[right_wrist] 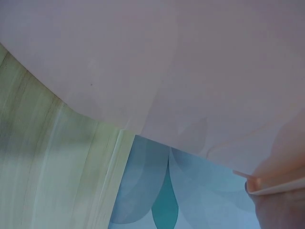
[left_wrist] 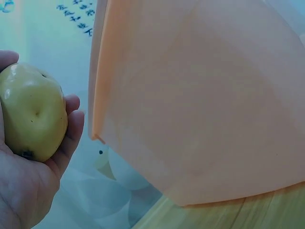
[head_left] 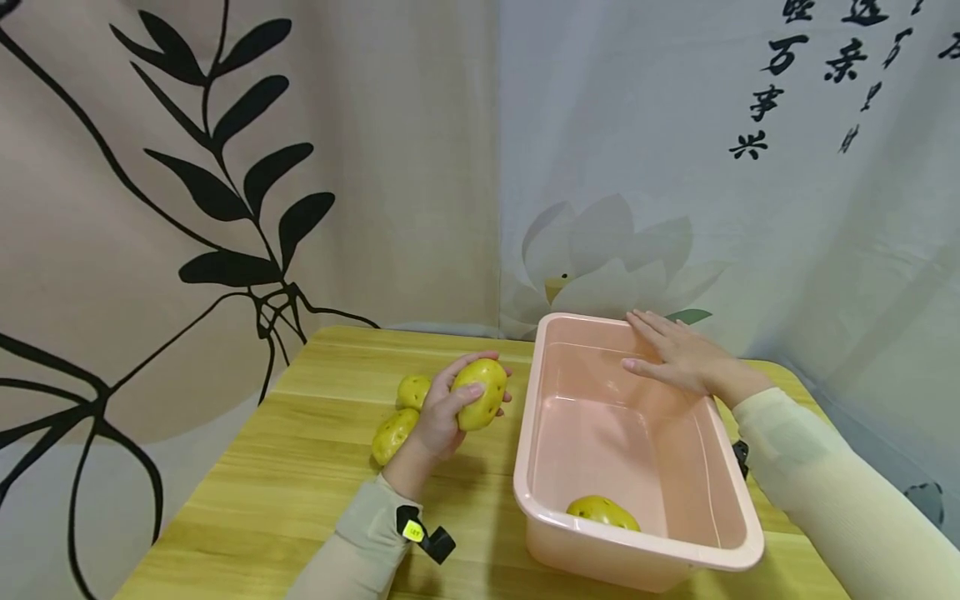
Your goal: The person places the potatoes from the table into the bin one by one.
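Observation:
My left hand (head_left: pixel 441 423) grips a yellow potato (head_left: pixel 484 393) above the table, left of the pink plastic basin (head_left: pixel 528 450). In the left wrist view the thumb and fingers wrap around that potato (left_wrist: pixel 33 114), close to the basin's outer wall (left_wrist: pixel 200 105). Two more potatoes, a nearer one (head_left: pixel 394 436) and a farther one (head_left: pixel 413 392), lie on the wood just behind the left hand. One potato (head_left: pixel 602 512) sits inside the basin at its near end. At the far right corner, my right hand (head_left: pixel 681 357) rests over the rim with its fingers stretched out.
The basin stands on a wood-grain table (head_left: pixel 300 500), right of its middle. Behind the table hangs a curtain (head_left: pixel 420 167) printed with dark leaves, a pale lotus and characters. A black strap device (head_left: pixel 426 533) is on the left wrist.

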Available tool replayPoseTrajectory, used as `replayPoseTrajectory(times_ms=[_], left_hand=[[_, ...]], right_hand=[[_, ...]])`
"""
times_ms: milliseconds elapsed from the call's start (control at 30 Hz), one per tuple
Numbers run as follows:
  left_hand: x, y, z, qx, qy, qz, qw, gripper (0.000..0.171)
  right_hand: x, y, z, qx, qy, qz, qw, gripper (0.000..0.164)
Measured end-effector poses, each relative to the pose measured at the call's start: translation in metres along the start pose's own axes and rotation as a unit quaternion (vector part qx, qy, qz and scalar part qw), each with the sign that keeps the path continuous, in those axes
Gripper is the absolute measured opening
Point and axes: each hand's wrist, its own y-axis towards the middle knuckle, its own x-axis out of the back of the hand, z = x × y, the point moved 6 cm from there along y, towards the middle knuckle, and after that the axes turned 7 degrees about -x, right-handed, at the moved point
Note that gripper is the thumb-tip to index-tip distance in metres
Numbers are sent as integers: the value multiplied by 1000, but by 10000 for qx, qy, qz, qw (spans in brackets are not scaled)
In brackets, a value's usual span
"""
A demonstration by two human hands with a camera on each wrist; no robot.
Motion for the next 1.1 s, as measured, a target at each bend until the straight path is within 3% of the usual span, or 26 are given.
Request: replayPoseTrajectory(times_ms=[433, 833, 1100], left_hand=[[-15, 1, -16, -63, 30, 149, 9999, 45], [-33, 11, -40, -200, 509, 629, 9965, 45], [-47, 19, -54, -248, 1109, 975, 9887, 49]], right_hand=[[1, 1, 3, -15, -46, -2, 10000, 90], [2, 0, 0, 76, -94, -89, 9999, 90], [3, -2, 1, 80, -108, -76, 9999, 90]])
